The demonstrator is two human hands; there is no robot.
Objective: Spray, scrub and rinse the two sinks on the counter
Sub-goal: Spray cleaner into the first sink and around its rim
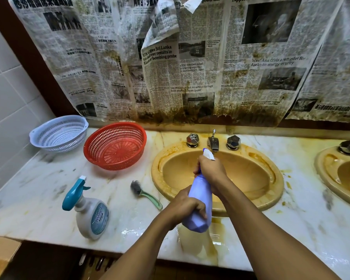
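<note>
While both hands hold a lavender spray bottle [201,199] above the near rim of the stained yellow sink [251,170], its white nozzle points toward the tap [213,142] at the back of the basin. The left hand [185,207] has its fingers [198,209] curled tightly round the bottle's wide lower body, just over the front edge of the bench [38,188]. The right hand [210,170] is wrapped round the neck directly under the nozzle; whether a finger lies on the trigger cannot be told. The bottle is tilted, base toward the person and head out over the basin. A second yellow sink [331,170], also streaked brown, sits at the right end of the bench and is only partly in view. On the bench left of the first sink, a green-handled brush [141,191] lies just beside the rim, and a teal-topped cleaner bottle [91,213] stands near the front edge. Toward the back left corner rest a red basket [115,145] and a pale blue basket [59,132], close together. Stained newspaper [170,57] hangs along the wall behind the bench. Brown-yellow wet patches mark the marble in front of the first sink.
</note>
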